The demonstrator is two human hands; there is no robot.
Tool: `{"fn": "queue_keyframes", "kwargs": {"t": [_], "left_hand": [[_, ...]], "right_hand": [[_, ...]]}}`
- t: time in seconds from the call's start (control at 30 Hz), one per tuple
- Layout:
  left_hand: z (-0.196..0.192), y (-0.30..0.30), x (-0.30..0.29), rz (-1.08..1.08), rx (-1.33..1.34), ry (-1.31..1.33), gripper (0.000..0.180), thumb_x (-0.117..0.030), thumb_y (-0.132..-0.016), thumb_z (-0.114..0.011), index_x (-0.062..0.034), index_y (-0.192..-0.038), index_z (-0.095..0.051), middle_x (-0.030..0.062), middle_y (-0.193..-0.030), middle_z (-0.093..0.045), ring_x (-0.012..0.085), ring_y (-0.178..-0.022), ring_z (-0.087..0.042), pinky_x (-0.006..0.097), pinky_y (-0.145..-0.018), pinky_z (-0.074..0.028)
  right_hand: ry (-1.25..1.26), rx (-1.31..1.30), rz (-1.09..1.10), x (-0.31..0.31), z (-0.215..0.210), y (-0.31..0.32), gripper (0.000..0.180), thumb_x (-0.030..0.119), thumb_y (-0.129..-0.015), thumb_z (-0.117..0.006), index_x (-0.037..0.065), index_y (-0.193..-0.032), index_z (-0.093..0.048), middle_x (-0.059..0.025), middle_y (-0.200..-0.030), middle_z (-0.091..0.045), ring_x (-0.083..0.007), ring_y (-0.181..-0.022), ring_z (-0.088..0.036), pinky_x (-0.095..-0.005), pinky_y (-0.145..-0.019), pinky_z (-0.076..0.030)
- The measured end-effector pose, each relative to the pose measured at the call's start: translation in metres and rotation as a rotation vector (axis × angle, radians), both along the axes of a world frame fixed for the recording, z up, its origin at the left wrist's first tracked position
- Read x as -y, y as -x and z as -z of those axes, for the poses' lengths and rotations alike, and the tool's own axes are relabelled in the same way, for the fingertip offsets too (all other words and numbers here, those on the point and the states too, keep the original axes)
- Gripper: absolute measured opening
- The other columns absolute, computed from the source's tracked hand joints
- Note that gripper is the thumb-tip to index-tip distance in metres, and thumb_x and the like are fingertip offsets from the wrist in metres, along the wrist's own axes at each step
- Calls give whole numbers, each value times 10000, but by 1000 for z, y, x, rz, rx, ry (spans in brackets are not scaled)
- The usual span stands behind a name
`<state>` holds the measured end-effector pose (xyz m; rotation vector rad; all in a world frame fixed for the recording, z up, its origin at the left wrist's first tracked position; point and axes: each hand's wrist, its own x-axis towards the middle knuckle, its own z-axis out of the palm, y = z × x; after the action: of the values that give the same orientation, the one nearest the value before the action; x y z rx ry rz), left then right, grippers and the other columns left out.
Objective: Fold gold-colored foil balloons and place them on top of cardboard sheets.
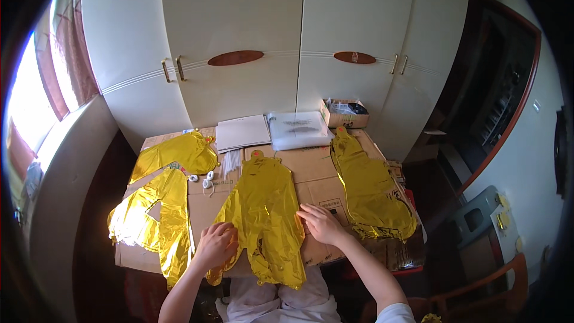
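Observation:
A flat gold foil balloon (pixel 261 203) lies in front of me, its lower end hanging over the cardboard's near edge. My left hand (pixel 217 245) rests at its lower left side, fingers curled down and closed on the foil's edge; the fingertips are partly hidden. On the opposite side, my right hand (pixel 320 222) has its fingers stretched out, their tips touching the balloon's right edge. To the left lie two more gold foil balloons, a far one (pixel 179 154) and a near one (pixel 173 203) that catches bright light. A stack of gold foil pieces (pixel 373 188) is on the right.
Brown cardboard (pixel 314 188) covers the table. Along its back are white sheets (pixel 242 131), a stack of clear plastic bags (pixel 299 128) and a small open box (pixel 347 113). Thin white strips (pixel 231 160) and small white spools (pixel 208 179) lie left of centre. A tall cabinet (pixel 239 12) stands behind.

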<state>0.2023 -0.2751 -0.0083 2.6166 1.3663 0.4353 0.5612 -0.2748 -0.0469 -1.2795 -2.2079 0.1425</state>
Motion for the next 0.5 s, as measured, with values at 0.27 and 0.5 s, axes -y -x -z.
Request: {"fn": "queue_keyframes", "kwargs": {"t": [0.27, 0.5], "left_hand": [[2, -21, -15, 40, -75, -25, 422, -311, -833, -627, -129, -1213, -584, 39, -1322, -536, 227, -1236, -471, 469, -959, -331], [1, -38, -20, 69, -56, -46, 399, -299, -837, -620, -136, -1199, -585, 20, -1321, -536, 213, -1232, -474, 471, -922, -354]], "right_hand": [[14, 45, 16, -18, 3, -1, 324, 142, -923, -502, 80, -1227, -596, -110, -1324, -547, -274, -1248, -493, -421, -1052, -364], [-21, 17, 2, -18, 8, -3, 314, 161, -926, -512, 89, -1218, -603, -102, -1296, -564, -270, -1230, -503, -422, -1044, -368]]}}
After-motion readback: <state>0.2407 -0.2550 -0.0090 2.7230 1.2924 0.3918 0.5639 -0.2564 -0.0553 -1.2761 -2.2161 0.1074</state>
